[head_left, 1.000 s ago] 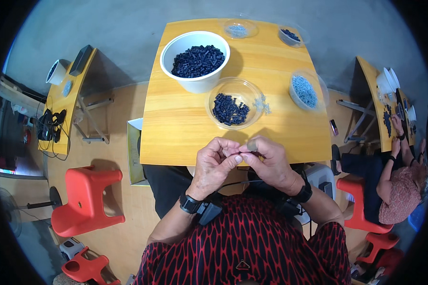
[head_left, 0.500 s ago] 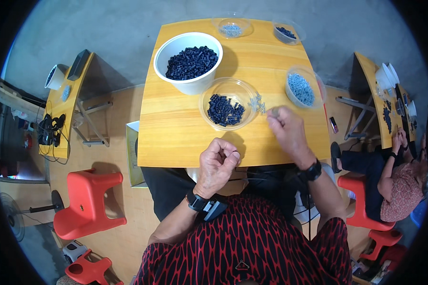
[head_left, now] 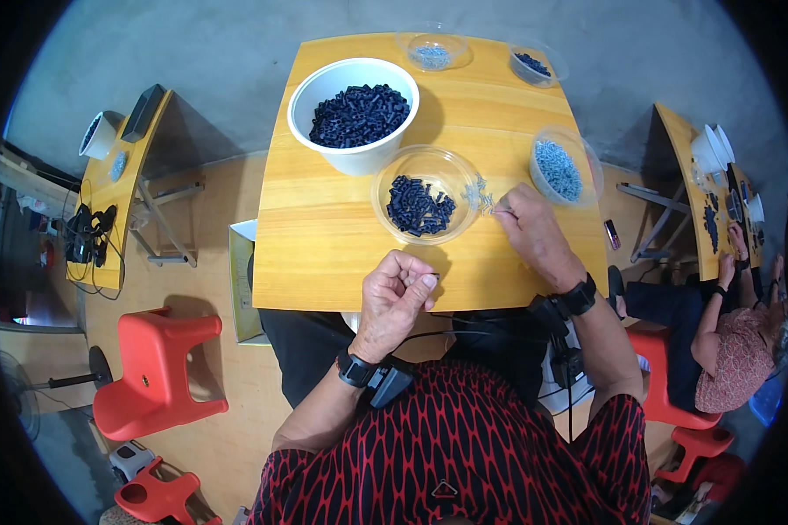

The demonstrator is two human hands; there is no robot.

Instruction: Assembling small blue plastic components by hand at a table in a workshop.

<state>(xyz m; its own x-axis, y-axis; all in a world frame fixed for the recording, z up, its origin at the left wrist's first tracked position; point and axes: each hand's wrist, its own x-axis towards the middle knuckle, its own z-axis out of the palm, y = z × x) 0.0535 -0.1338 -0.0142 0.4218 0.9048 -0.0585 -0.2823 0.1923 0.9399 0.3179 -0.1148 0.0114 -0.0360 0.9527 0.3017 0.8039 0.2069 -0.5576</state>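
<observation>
My left hand (head_left: 396, 296) is closed in a pinch at the table's near edge, with the tip of a small black plastic piece (head_left: 434, 276) showing at its fingertips. My right hand (head_left: 536, 229) pinches what looks like a thin silver screw (head_left: 501, 210), just right of a small pile of loose silver screws (head_left: 476, 192). Between and beyond the hands stands a clear round bowl (head_left: 378, 219) holding black plastic pieces (head_left: 418, 208). Behind it, a large white tub (head_left: 359, 161) is heaped with similar black pieces (head_left: 359, 115).
On the wooden table (head_left: 315, 254), a clear tub of silver screws (head_left: 559, 171) stands at the right. Two smaller clear bowls (head_left: 432, 58) sit along the far edge. A red plastic stool (head_left: 153, 376) is on the left; another person (head_left: 735, 359) works at a right-hand table.
My right hand has shifted slightly up and to the right, and a thin silver piece now shows at its fingertips. The left hand keeps its pinch, turned a little.
</observation>
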